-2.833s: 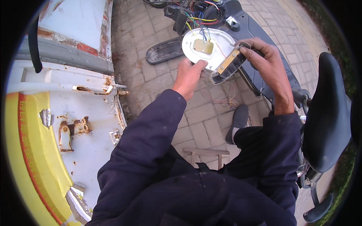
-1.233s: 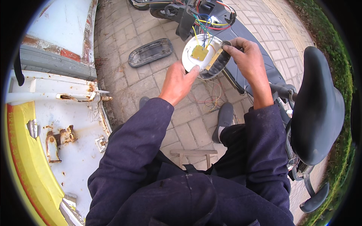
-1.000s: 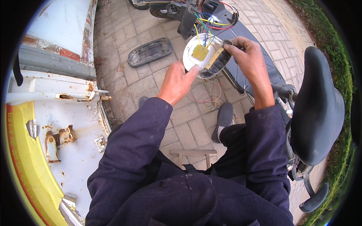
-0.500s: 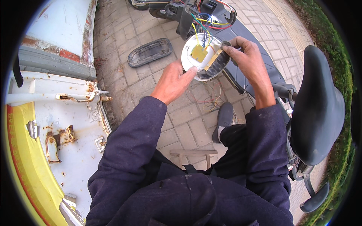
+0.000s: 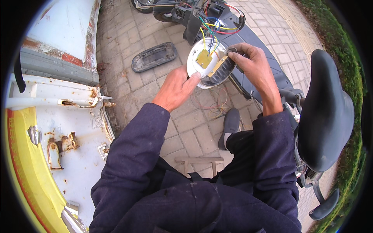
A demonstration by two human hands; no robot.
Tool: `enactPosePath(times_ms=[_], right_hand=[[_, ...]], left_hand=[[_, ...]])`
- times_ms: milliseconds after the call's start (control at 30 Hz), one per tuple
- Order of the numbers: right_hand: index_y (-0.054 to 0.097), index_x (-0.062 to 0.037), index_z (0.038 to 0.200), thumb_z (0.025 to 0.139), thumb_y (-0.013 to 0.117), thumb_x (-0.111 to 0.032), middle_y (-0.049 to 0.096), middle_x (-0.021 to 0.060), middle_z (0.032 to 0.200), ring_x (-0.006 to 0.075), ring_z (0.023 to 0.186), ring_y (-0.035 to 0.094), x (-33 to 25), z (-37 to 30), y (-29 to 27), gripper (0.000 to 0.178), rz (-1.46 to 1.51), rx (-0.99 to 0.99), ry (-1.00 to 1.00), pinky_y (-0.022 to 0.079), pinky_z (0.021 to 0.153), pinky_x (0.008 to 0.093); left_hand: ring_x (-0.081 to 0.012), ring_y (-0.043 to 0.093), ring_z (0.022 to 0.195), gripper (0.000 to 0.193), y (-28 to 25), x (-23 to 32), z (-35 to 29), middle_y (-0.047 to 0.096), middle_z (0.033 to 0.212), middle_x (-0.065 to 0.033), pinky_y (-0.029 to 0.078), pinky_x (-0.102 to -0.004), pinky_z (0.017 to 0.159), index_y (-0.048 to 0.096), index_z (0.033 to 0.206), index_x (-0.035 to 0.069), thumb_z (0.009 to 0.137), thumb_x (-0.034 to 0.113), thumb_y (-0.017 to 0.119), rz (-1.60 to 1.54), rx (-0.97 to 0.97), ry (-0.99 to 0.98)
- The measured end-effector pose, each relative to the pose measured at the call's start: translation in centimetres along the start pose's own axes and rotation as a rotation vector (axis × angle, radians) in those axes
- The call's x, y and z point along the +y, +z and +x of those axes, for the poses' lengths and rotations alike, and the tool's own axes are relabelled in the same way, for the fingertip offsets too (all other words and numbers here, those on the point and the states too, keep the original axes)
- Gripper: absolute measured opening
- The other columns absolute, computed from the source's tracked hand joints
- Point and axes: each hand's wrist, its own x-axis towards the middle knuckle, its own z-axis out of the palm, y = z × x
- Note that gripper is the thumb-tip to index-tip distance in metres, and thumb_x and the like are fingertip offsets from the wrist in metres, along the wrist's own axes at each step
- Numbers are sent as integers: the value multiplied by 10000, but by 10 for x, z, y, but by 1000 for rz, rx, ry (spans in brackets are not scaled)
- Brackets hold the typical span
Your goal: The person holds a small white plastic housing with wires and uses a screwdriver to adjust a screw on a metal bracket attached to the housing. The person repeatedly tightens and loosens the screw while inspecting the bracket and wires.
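Observation:
A round white housing [image 5: 192,61] is held out in front of me, its open side facing up. Inside sit a yellowish circuit board [image 5: 204,59], a narrow yellow strip [image 5: 218,66] and a dark ribbed section [image 5: 221,75]. Coloured wires [image 5: 210,29] run from it up to the opened front of a scooter [image 5: 193,25]. My left hand [image 5: 175,86] grips the housing's lower left rim, thumb on the edge and fingers beneath. At the right rim, by the strip's upper end, my right hand [image 5: 252,62] pinches with thumb and forefinger; the exact spot gripped is partly hidden.
A dark oval cover [image 5: 154,57] lies on the paving to the left. Thin loose wires [image 5: 217,101] dangle below the housing. The scooter's grey footboard [image 5: 248,42] and black saddle [image 5: 326,112] are at right. A rusty white metal panel [image 5: 83,155] stands left; a low wooden stool [image 5: 199,159] is beneath me.
Both hands and the housing have shifted slightly down and left. The grip of each hand looks the same.

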Motion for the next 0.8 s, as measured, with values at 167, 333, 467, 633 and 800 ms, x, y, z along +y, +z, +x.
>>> enactPosePath(times_ms=[167,333,467,633,800], right_hand=[[741,36,1081,955,697,-137,643,-19,799,44,676,479,-4,-3,-1,218,-3,29,12,380,581,240],[743,18,1040,955,718,-139,644,-24,790,39,663,480,-2,0,1,181,95,47,0,371,575,230],[739,10,1025,959,721,-144,646,-28,789,33,665,486,2,1,1,169,108,39,2,374,578,224],[735,3,1028,964,718,-148,643,-35,791,29,668,486,5,0,0,165,114,30,-2,370,581,219],[732,-2,1027,972,708,-147,631,-42,794,27,671,477,4,0,-1,157,113,30,-30,359,581,217]], left_hand=[[-430,665,933,436,6,0,0,704,991,-272,509,-471,835,645,1166,-54,1069,339,480,32,32,13],[-505,645,894,435,12,-2,0,682,925,-298,501,-524,781,639,1114,-42,1078,349,453,55,67,50],[-502,645,878,430,11,-2,0,684,911,-289,498,-529,769,631,1112,-41,1082,348,449,76,72,62],[-489,645,872,460,9,-2,-1,689,914,-277,497,-525,773,630,1126,-30,1089,379,422,103,32,55],[-476,649,879,505,6,3,-1,704,922,-247,498,-517,783,630,1141,-13,1093,427,388,129,16,64]])
